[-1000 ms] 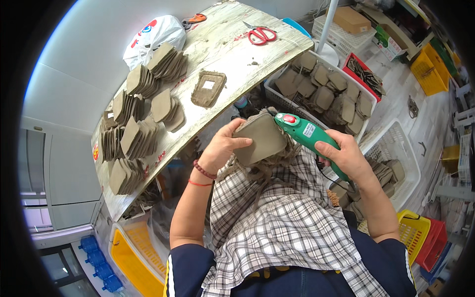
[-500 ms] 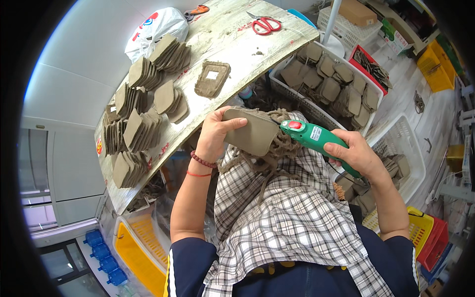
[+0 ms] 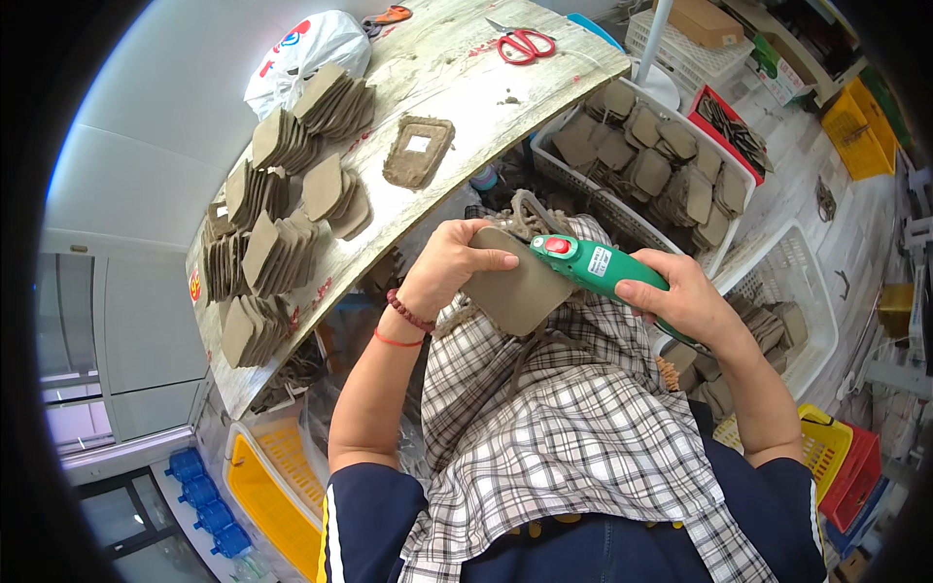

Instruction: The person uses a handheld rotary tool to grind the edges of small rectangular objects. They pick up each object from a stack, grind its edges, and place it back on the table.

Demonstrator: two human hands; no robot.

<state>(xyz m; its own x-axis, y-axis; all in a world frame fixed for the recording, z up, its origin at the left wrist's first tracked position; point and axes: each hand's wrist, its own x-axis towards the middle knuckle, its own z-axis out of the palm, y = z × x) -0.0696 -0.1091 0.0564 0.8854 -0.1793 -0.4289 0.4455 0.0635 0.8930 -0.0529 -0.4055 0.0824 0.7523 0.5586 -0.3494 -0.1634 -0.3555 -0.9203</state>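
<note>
My left hand (image 3: 455, 267) grips a flat brown pad with rounded corners (image 3: 520, 287) by its left edge, thumb on top. Wrapped around a green handheld electric cutter with a red switch (image 3: 610, 264), my right hand (image 3: 680, 296) holds the tool's head against the pad's upper right edge. A trimmed strip (image 3: 533, 212) curls up beside the tool's head, and more brown scraps lie behind the pad over my lap. The pad hangs above a checked apron (image 3: 573, 418). The cutter's blade is hidden.
Stacks of similar pads (image 3: 277, 255), a frame-like brown piece (image 3: 418, 153) and red scissors (image 3: 526, 46) lie on the worn table (image 3: 466, 92). A white crate of pads (image 3: 714, 255) stands to the right, near a red bin (image 3: 724, 136). A yellow basket (image 3: 262, 491) sits at lower left.
The pad has turned and shifted slightly right and down in my left hand. The cutter has moved a little left along its edge, and a trimmed strip now rises beside it.
</note>
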